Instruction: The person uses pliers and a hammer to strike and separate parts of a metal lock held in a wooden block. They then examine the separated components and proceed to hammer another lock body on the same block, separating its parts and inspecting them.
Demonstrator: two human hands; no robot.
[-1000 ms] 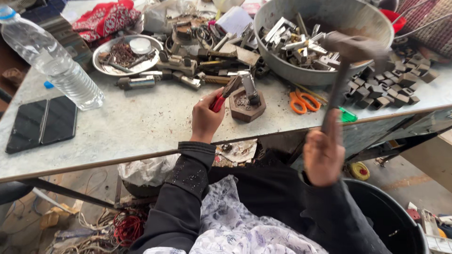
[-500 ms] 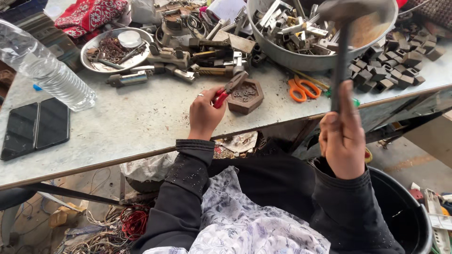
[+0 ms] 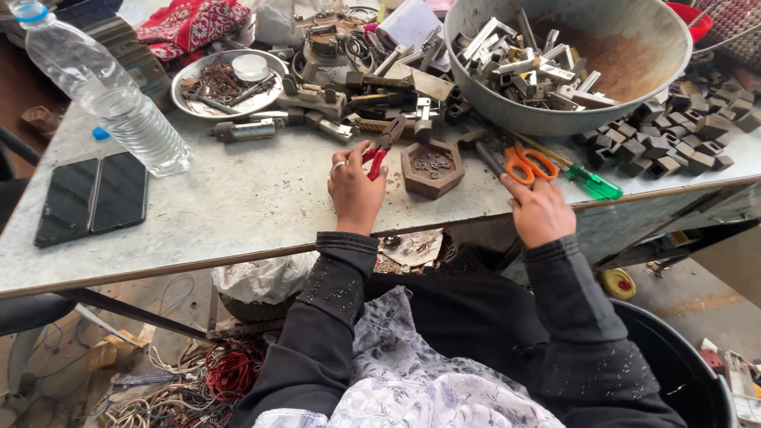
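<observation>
Two hands rest on the near edge of a grey table [image 3: 238,206], and both wear black sleeves. The left hand [image 3: 354,190] is closed around red-handled pliers [image 3: 382,150], and the pliers' tip points up toward a pile of metal parts. Just beside the pliers, to the right, sits a small six-sided metal block [image 3: 431,168] with dark bits in its top. The right hand [image 3: 541,210] holds a dark hammer handle [image 3: 491,161] that lies flat on the table, and its fingers are curled around the near end. Orange scissors [image 3: 529,162] lie touching the top of that hand, and a green screwdriver [image 3: 590,182] lies just past them. On the left side lie two black phones [image 3: 93,198], side by side. Behind them stands a clear plastic water bottle [image 3: 103,87]. Farther back is a small round metal plate [image 3: 230,83] with rusty bits and a white lid in it. A big metal bowl [image 3: 602,119] full of shiny metal pieces sits at the far right, with many dark little blocks [image 3: 674,143] next to it.
</observation>
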